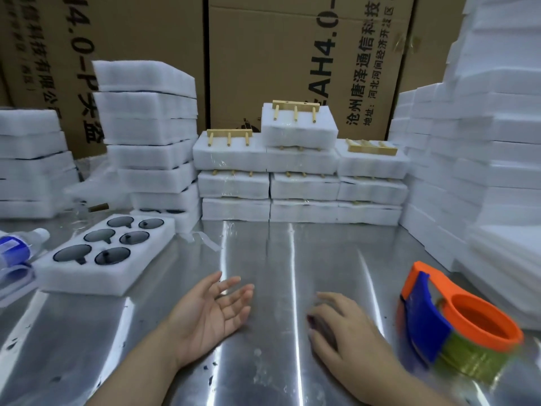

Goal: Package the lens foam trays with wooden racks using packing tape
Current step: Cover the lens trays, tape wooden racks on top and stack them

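- Steel-topped worktable (278,259), glossy; printed cardboard cartons (263,54) stand behind it, and stacks of white foam (483,142) wall in both sides.
- Lens foam tray (102,253): lies open at the near left of the table, with six round dark lenses seated in its wells, well apart from both hands. Judged light, soft and easily dented, the lenses fragile and quick to smear. Best taken by the long foam edges and kept level, fingers off the glass.
- Wooden racks (295,108): pale bars with three pegs each, lying on top of the taped bundles (298,159) at the back centre. Judged stiff and light; the pegs could gouge foam under hard pressure.
- Tape dispenser (456,320): orange and blue, blurred, near right, just beside the right hand and untouched. The tape is judged thin and clingy; hold the dispenser by the orange ring.
- Left hand (210,315): palm turned upward, fingers loosely spread, holding nothing.
- Right hand (342,326): palm down on the table, fingers relaxed, gripping nothing.
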